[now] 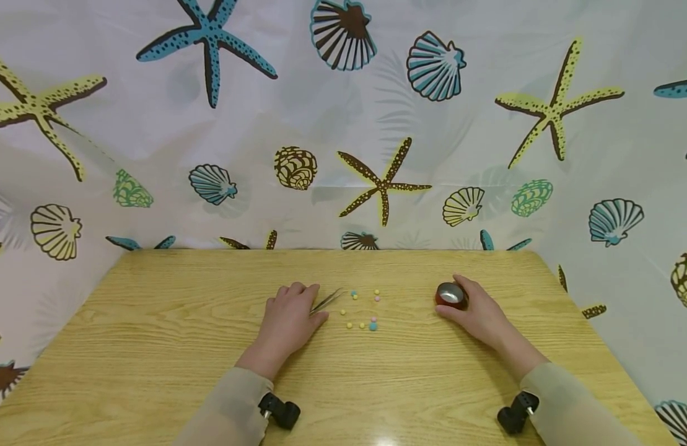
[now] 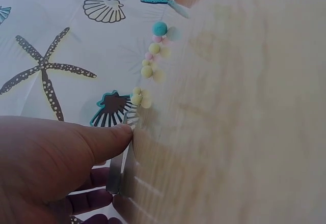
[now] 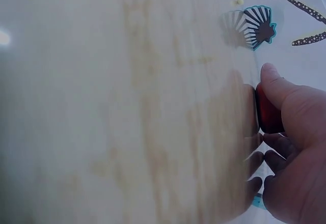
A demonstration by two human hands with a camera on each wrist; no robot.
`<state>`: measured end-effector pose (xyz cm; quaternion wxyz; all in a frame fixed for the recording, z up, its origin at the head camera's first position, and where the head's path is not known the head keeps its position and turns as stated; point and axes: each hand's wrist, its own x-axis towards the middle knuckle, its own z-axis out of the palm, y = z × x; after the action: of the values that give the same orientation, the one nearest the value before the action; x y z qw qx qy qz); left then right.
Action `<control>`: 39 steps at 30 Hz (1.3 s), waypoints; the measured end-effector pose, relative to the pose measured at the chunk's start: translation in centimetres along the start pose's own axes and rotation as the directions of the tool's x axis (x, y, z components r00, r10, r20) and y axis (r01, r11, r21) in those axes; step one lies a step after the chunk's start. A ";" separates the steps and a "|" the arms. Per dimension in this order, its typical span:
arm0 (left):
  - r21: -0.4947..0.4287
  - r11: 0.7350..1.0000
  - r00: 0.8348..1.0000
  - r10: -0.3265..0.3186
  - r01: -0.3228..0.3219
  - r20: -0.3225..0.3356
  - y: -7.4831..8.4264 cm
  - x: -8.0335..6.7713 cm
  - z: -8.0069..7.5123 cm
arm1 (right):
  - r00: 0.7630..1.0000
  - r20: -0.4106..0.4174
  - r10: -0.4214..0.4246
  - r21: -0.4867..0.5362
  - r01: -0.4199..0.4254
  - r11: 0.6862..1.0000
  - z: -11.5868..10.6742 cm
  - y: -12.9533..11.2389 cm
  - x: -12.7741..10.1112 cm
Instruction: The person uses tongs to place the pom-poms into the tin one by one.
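Note:
My left hand (image 1: 294, 313) lies on the wooden table (image 1: 153, 347) and pinches metal tweezers (image 1: 326, 301) between thumb and fingers; their tips point right toward several small beads (image 1: 362, 310), yellow, pink and teal. The left wrist view shows the thumb (image 2: 104, 140) pressed on the tweezers (image 2: 124, 158), whose tip lies just short of the nearest yellow beads (image 2: 137, 96). My right hand (image 1: 477, 313) holds a small red container (image 1: 451, 295) with a shiny inside, thumb and fingers round its sides. The right wrist view shows that red container (image 3: 267, 114) standing on the table under the thumb (image 3: 282, 94).
A curtain printed with shells and starfish (image 1: 382, 179) hangs close behind the table's far edge and down both sides. Wrist cameras (image 1: 279, 410) sit on both sleeves. Bare wood stretches left of the left hand and along the near edge.

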<state>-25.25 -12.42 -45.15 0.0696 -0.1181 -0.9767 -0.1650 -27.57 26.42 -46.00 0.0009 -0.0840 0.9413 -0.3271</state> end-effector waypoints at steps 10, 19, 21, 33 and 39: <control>-0.023 1.000 1.000 -0.010 0.010 -0.003 -0.4 0.2 0.5 | 1.000 -0.028 -0.010 0.035 0.011 0.999 0.2 -0.1 0.0; -0.039 0.999 1.000 -0.026 0.026 -0.001 -0.6 0.6 0.7 | 0.999 -0.042 -0.028 0.078 0.031 0.996 0.7 -1.0 -0.3; -0.048 0.999 1.000 -0.026 0.025 -0.005 -0.6 0.6 0.8 | 0.999 -0.037 -0.031 0.087 0.034 0.996 0.9 -1.2 -0.3; -0.112 0.993 0.999 -0.045 0.042 -0.020 -0.6 0.9 1.2 | 0.998 0.001 -0.058 0.141 0.057 0.988 1.9 -2.3 -0.5; -0.110 0.993 0.998 -0.043 0.039 -0.034 -0.6 1.0 1.4 | 0.998 0.024 -0.066 0.159 0.061 0.985 2.4 -2.9 -0.6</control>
<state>-26.45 -12.27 -46.45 0.0775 -0.0985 -0.9670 -0.2219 -26.43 22.81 -46.09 0.0110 -0.1186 0.9091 -0.3993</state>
